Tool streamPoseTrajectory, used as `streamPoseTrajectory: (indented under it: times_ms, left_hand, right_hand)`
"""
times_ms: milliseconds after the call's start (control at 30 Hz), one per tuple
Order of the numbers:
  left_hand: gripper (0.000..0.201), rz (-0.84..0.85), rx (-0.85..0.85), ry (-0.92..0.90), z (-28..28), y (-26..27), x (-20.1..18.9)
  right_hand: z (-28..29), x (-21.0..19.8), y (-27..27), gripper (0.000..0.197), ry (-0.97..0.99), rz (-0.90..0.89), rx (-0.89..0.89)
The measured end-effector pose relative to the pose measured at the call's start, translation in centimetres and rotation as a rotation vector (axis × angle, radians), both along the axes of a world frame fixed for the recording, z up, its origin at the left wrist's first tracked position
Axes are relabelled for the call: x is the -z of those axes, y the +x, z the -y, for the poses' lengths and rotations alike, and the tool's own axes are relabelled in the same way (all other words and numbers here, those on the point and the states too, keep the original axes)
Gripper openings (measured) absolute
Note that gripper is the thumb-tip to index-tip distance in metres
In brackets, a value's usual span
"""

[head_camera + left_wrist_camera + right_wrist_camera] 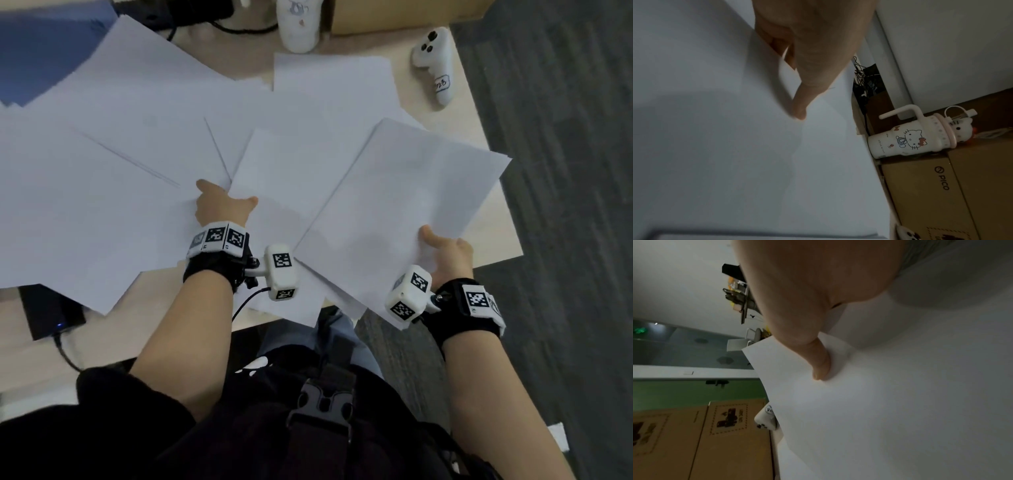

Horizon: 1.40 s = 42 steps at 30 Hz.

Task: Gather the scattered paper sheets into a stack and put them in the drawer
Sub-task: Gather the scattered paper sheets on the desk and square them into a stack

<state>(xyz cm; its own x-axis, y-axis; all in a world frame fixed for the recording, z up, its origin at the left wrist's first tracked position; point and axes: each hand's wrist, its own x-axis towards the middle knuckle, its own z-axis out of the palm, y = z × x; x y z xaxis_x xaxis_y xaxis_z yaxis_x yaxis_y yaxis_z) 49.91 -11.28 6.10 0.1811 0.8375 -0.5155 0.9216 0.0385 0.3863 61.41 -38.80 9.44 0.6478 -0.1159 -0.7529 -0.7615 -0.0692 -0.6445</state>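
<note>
The right hand point(445, 255) is pinching the near corner of a sheet point(407, 205) at the right end of the tabletop point(479, 137), thumb on top and fingers hidden beneath; the right wrist view is showing the thumb pressing flat on the paper. The left hand point(222, 205) is reaching into the middle of the spread, thumb lying on a sheet's edge and fingers tucked under it, so its grip is closing on that middle sheet point(287, 171) (how firmly, I cannot tell).

The sheets point(137, 137) are lying scattered and overlapping across most of the tabletop, some overhanging its near edge. No drawer is showing in any view.

This looks like early gathering: nothing is stacked yet. To do it well, the right hand should be sliding its sheet leftward over the middle one rather than lifting it high, since a single sheet will flop and catch air. The left hand should be acting as the anchor, collecting each sheet under the thumb. Sweeping inward from the outer sheets will keep the overhanging ones from slipping to the floor point(565, 171). Watch the controller point(433, 65) and bottle point(298, 27) at the far edge; dragged paper could be nudging them.
</note>
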Motion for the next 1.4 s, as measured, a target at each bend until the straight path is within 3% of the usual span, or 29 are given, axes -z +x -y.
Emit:
streamPoseTrajectory:
  times_ms: [100, 200, 333, 433, 500, 567, 700, 833, 1000, 1200, 1400]
  left_hand:
    - [0.04, 0.038, 0.143, 0.018, -0.4, -1.1, -0.1]
    - [0.028, 0.294, 0.257, 0.117, -0.2, -1.0, -1.0]
    - [0.031, 0.515, 0.083, 0.275, -1.5, 0.0, -1.6]
    - [0.023, 0.561, -0.07, 0.216, -2.7, 0.3, -0.6]
    - [0.025, 0.523, -0.097, 0.149, -2.8, 0.7, 0.6]
    - [0.03, 0.462, -0.121, 0.099, -2.5, 1.1, 1.8]
    - [0.028, 0.501, -0.177, -0.009, -2.0, 1.4, 3.2]
    - [0.024, 0.44, -0.117, -0.017, -1.7, 1.9, 3.2]
    - [0.044, 0.21, -0.14, 0.043, 0.3, 3.2, 2.6]
    - [0.059, 0.127, -0.255, -0.073, -0.8, 3.7, 2.3]
    - [0.065, 0.22, -0.403, -0.216, -1.8, 4.4, 1.9]
  right_hand:
    - [-0.9, 0.1, 0.0, 0.008, -0.02, 0.042, -0.006]
    - [-1.8, -0.5, 0.2, 0.018, -0.03, 0.08, -0.035]
    - [-2.3, -1.8, 0.9, 0.018, -0.015, 0.114, -0.042]
    - [-2.3, -2.4, 1.4, 0.017, 0.012, 0.121, -0.055]
    - [-2.7, -2.4, 1.5, 0.018, 0.033, 0.105, -0.054]
    - [-3.1, -2.4, 1.6, 0.033, 0.025, 0.104, -0.069]
    - [-3.4, -2.0, 1.7, 0.042, 0.07, 0.094, -0.106]
    - [-3.9, -1.8, 1.7, 0.028, 0.084, 0.149, -0.177]
    - [-5.6, -1.0, 2.2, 0.006, 0.064, 0.109, -0.228]
    - [-5.9, 1.9, 3.4, 0.012, -0.078, 0.156, -0.348]
    - [-6.5, 4.1, 4.6, 0.018, -0.106, 0.133, -0.395]
